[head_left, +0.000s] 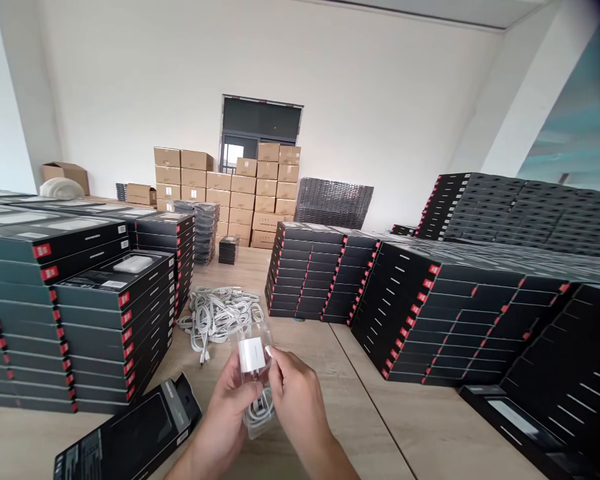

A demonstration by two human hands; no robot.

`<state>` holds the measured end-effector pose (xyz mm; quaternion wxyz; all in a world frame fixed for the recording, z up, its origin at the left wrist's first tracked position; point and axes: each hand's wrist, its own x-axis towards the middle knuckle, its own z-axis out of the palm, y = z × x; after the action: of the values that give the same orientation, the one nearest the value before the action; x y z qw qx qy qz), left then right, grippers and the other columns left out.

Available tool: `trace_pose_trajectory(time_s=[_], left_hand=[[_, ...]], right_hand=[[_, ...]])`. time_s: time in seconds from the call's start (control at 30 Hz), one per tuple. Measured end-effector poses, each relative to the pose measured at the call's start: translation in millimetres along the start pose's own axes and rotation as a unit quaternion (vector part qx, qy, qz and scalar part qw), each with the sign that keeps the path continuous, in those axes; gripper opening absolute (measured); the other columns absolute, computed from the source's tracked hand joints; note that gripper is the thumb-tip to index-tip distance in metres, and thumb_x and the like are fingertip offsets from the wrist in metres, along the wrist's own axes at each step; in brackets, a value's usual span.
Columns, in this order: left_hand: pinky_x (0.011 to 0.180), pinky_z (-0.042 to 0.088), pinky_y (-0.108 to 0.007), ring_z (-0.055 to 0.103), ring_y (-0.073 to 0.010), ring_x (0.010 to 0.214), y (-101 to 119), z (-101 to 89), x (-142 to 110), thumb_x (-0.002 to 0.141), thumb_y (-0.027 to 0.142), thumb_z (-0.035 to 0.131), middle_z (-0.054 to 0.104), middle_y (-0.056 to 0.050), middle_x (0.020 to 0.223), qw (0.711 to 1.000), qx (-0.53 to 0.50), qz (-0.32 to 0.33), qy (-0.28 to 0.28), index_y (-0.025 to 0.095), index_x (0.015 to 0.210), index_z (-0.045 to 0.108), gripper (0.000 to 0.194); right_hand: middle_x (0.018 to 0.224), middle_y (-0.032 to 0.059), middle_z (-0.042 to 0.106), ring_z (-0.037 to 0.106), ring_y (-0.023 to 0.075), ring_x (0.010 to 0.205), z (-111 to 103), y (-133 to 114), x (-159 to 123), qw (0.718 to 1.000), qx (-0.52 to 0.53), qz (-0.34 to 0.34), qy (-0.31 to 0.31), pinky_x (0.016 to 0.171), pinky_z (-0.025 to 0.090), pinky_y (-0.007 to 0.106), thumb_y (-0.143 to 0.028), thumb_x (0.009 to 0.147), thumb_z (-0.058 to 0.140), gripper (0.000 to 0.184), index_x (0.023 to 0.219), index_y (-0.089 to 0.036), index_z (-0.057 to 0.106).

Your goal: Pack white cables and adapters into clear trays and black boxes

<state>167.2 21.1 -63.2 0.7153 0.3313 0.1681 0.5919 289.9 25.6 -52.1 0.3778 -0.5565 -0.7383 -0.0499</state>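
My left hand [230,390] is closed around a clear plastic tray [254,430], held tilted above the table. A white power adapter [251,355] sits in the tray's upper part, and a coiled white cable [261,405] lies in its lower part. My right hand [297,387] is closed in a pinch on a small white cable end [269,351] at the tray's right side. Just beyond the tray rests a pile of coiled white cables [220,312]. Down to the left lies an opened black box [125,437] with its end flap raised.
Stacks of black boxes with red corners stand on the left [95,320] and the right [405,320]. An open black box [510,417] lies at the lower right. Brown cartons [243,200] are piled at the back beside stacked trays [335,200]. The wooden table [330,413] has a seam.
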Motion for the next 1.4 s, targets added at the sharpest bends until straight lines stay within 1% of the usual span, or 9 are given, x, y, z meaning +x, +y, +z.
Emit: trace_pose_trajectory(time_s=[0.17, 0.37, 0.47, 0.6, 0.77, 0.83, 0.9, 1.1, 1.4], left_hand=[[0.086, 0.046, -0.033, 0.064, -0.0247, 0.095, -0.2, 1.5, -0.6, 0.060, 0.020, 0.077, 0.071, -0.006, 0.099, 1.000, 0.006, -0.010, 0.022, 0.020, 0.107, 0.065, 0.049], [0.085, 0.046, -0.031, 0.063, -0.0231, 0.095, 4.2, -4.5, -3.6, 0.060, 0.011, 0.073, 0.071, -0.005, 0.100, 0.999, -0.005, -0.028, 0.019, 0.021, 0.110, 0.065, 0.051], [0.083, 0.047, -0.030, 0.064, -0.0223, 0.093, 7.2, -7.0, -1.9, 0.062, 0.012, 0.073, 0.071, -0.005, 0.099, 1.000, -0.014, -0.016, 0.018, 0.020, 0.107, 0.066, 0.047], [0.078, 0.047, -0.028, 0.065, -0.0189, 0.083, 11.1, -8.9, 0.4, 0.060, 0.011, 0.073, 0.072, -0.004, 0.094, 0.998, -0.038, -0.021, 0.043, 0.019, 0.106, 0.066, 0.047], [0.070, 0.049, -0.026, 0.066, -0.0172, 0.076, 8.4, -11.6, 2.1, 0.059, 0.010, 0.071, 0.073, -0.003, 0.089, 0.995, -0.086, -0.026, 0.043, 0.022, 0.109, 0.065, 0.051], [0.067, 0.049, -0.026, 0.066, -0.0160, 0.071, 5.6, -12.8, 2.6, 0.058, 0.008, 0.069, 0.074, -0.003, 0.088, 0.994, -0.092, -0.033, 0.046, 0.021, 0.110, 0.065, 0.054], [0.064, 0.048, -0.025, 0.065, -0.0150, 0.069, 3.1, -14.3, 2.8, 0.057, 0.007, 0.067, 0.074, -0.002, 0.086, 0.992, -0.095, -0.054, 0.065, 0.021, 0.109, 0.065, 0.054], [0.072, 0.049, -0.028, 0.067, -0.0184, 0.077, 3.7, -14.7, 1.6, 0.057, 0.006, 0.063, 0.074, -0.003, 0.085, 0.986, -0.125, -0.076, 0.078, 0.018, 0.097, 0.067, 0.043], [0.070, 0.049, -0.027, 0.067, -0.0164, 0.072, 4.4, -13.6, -0.8, 0.060, 0.008, 0.070, 0.074, -0.002, 0.085, 0.986, -0.119, -0.068, 0.091, 0.020, 0.101, 0.066, 0.043]], right_hand=[[0.086, 0.0096, 0.074, 0.068, 0.0206, 0.074, -1.3, -4.3, 2.2, 0.995, -0.090, -0.013, -0.042, 0.066, 0.046, 0.028, -0.011, 0.090, 0.037, 0.037, 0.110, -0.015, 0.067], [0.074, 0.0048, 0.072, 0.066, 0.0191, 0.064, -4.8, -10.3, 8.9, 0.981, -0.151, -0.013, -0.124, 0.058, 0.039, 0.028, -0.008, 0.085, 0.043, 0.029, 0.082, -0.020, 0.069], [0.076, 0.0058, 0.072, 0.066, 0.0203, 0.068, -7.7, -12.5, 9.2, 0.978, -0.157, -0.030, -0.135, 0.059, 0.041, 0.028, -0.012, 0.085, 0.044, 0.031, 0.098, -0.020, 0.071], [0.086, 0.0074, 0.069, 0.064, 0.0222, 0.080, -11.4, -8.7, 5.2, 0.984, -0.113, -0.052, -0.127, 0.067, 0.048, 0.028, -0.015, 0.084, 0.045, 0.045, 0.124, -0.021, 0.063], [0.098, 0.0044, 0.060, 0.061, 0.0210, 0.095, -2.8, 7.5, -6.9, 0.991, 0.053, -0.033, -0.119, 0.084, 0.053, 0.031, -0.013, 0.081, 0.049, 0.069, 0.146, -0.030, 0.037], [0.104, 0.0039, 0.059, 0.059, 0.0199, 0.101, 2.4, 11.7, -10.7, 0.988, 0.107, -0.022, -0.113, 0.090, 0.051, 0.031, -0.011, 0.081, 0.049, 0.073, 0.148, -0.032, 0.030], [0.110, 0.0042, 0.059, 0.058, 0.0201, 0.106, 5.6, 13.4, -12.0, 0.984, 0.133, -0.017, -0.113, 0.094, 0.050, 0.031, -0.009, 0.080, 0.050, 0.074, 0.148, -0.032, 0.032], [0.119, 0.0052, 0.061, 0.059, 0.0180, 0.109, 5.4, 13.7, -6.6, 0.977, 0.179, -0.021, -0.114, 0.095, 0.050, 0.030, -0.013, 0.094, 0.034, 0.054, 0.143, -0.031, 0.042], [0.108, 0.0057, 0.069, 0.066, 0.0184, 0.094, 21.8, 9.3, -13.4, 0.991, 0.119, -0.013, -0.059, 0.082, 0.054, 0.028, -0.016, 0.095, 0.035, 0.051, 0.144, -0.030, 0.041]])
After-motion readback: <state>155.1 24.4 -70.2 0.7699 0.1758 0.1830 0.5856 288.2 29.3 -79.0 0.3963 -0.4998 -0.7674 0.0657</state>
